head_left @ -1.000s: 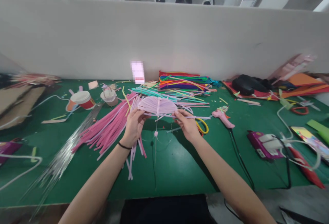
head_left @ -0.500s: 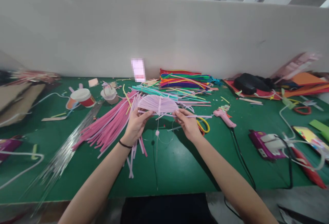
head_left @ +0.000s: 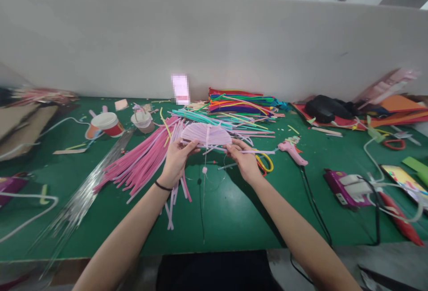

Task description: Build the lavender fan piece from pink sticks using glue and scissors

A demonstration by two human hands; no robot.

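A lilac fan-shaped piece made of pipe cleaners [head_left: 219, 134] is held up between my two hands, its curved side away from me and a band across its middle. My left hand [head_left: 177, 159] pinches its left lower corner with thumb and fingers. On the other side my right hand [head_left: 245, 161] grips the right lower corner, where a loose lilac pipe cleaner [head_left: 262, 152] sticks out to the right. Below the fan hangs a thin wire with a small pink bead [head_left: 204, 170]. Pink pipe cleaners [head_left: 138, 164] lie in a bundle beside my left hand.
Multicoloured pipe cleaners [head_left: 239, 104] are piled at the back by the grey partition [head_left: 214, 41]. Yellow-handled scissors [head_left: 266, 162] and a pink glue gun [head_left: 292, 150] lie right. Thin metal wires [head_left: 90, 188], a paper cup [head_left: 109, 125] and a purple power strip [head_left: 344, 188] are around.
Both hands keep their hold on the fan, which has barely moved. The hanging bead has shifted very slightly, and the camera view has tilted a little.
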